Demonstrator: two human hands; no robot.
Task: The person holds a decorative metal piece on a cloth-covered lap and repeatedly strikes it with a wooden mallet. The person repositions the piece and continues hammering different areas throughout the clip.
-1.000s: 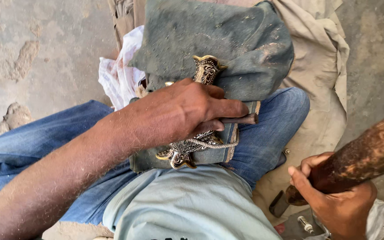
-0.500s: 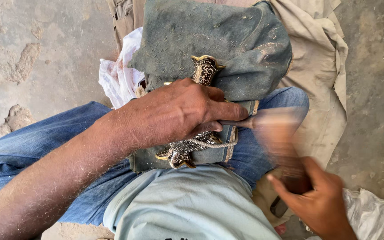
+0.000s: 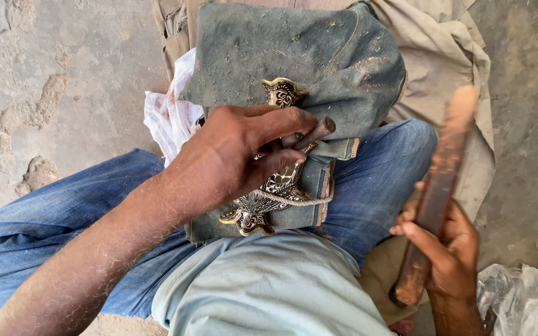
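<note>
Brass ornament [image 3: 269,199] lies on dusty denim pad [image 3: 319,56]; left hand [image 3: 231,162] pinches a metal punch [image 3: 314,132] upon it, right hand [image 3: 449,249] grips a blurred wooden mallet [image 3: 437,186]

Person, seen from above. Trousers: blue denim jeans [image 3: 45,218], worn and dusty, covering both legs. Shirt [image 3: 269,286]: pale blue-grey, plain, creased at the waist. Left hand [image 3: 231,158] and right hand [image 3: 449,249]: bare, no gloves, rings or watch. Left forearm [image 3: 88,267]: bare, hairy, flecked with fine dust; no sleeve showing.
</note>
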